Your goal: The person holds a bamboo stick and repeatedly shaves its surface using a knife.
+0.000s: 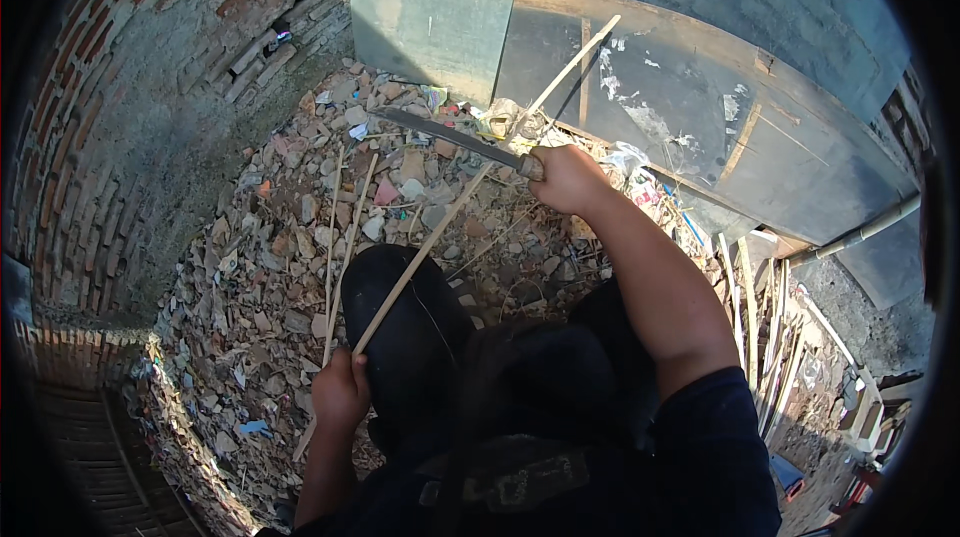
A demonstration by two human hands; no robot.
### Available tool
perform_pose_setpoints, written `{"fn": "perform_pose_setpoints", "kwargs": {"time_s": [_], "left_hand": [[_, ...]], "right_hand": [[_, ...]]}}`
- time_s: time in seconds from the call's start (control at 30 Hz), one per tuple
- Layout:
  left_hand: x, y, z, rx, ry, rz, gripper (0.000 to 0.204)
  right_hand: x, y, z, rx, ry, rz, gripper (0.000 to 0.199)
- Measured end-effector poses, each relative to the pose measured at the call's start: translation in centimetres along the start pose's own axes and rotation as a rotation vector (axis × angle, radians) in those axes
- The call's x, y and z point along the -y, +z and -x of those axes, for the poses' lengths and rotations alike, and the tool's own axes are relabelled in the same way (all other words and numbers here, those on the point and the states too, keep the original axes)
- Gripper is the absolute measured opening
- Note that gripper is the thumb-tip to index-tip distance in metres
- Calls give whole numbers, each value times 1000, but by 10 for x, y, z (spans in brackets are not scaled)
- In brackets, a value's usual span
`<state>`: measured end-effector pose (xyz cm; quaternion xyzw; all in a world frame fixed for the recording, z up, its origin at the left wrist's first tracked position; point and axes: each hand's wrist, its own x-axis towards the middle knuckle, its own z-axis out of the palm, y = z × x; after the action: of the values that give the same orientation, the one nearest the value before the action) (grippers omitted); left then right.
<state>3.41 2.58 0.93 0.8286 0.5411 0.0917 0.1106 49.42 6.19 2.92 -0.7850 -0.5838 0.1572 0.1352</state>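
The lower end of the bamboo strip is hidden inside the left hand, and the knife's handle is swallowed by the right hand, so only the blade shows. The dark rim of the fisheye view cuts off the scene on every side, and the person's lap is a dark, shapeless mass of cloth. The left hand is closed in a fist around the thin, pale, straight strip, which rises diagonally to the upper right, over the black knee and across the dark metal sheet. The right hand is clenched on the knife, whose long, dull grey, slightly curved blade crosses the strip. Below lies rubble of broken brick and pale stone chips, with more split strips on it, beside a rough curved brick wall.
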Motion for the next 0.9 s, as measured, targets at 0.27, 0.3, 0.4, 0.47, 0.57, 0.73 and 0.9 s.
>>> {"fn": "perform_pose_setpoints", "kwargs": {"time_s": [0.27, 0.3, 0.4, 0.47, 0.57, 0.73, 0.9], "left_hand": [[-4, -1, -3, 0, 2, 39, 25], [-1, -1, -2, -2, 4, 39, 25], [1, -3, -1, 14, 16, 55, 26], [-1, -4, 0, 13, -2, 69, 26], [11, 4, 2, -26, 37, 99, 27], [5, 2, -1, -26, 31, 97, 27], [2, -3, -1, 3, 10, 95, 26]], "right_hand": [[-34, -3, -9, -53, 25, -64, 33], [-30, -7, -7, -135, 12, -31, 35], [-1, -14, 2, -46, 0, -46, 32], [11, -9, 8, 3, -197, 68, 29], [9, -25, 14, 16, -169, 90, 28], [-51, -21, -6, -235, 190, -180, 24], [5, -22, 11, 2, -102, 30, 25]]}}
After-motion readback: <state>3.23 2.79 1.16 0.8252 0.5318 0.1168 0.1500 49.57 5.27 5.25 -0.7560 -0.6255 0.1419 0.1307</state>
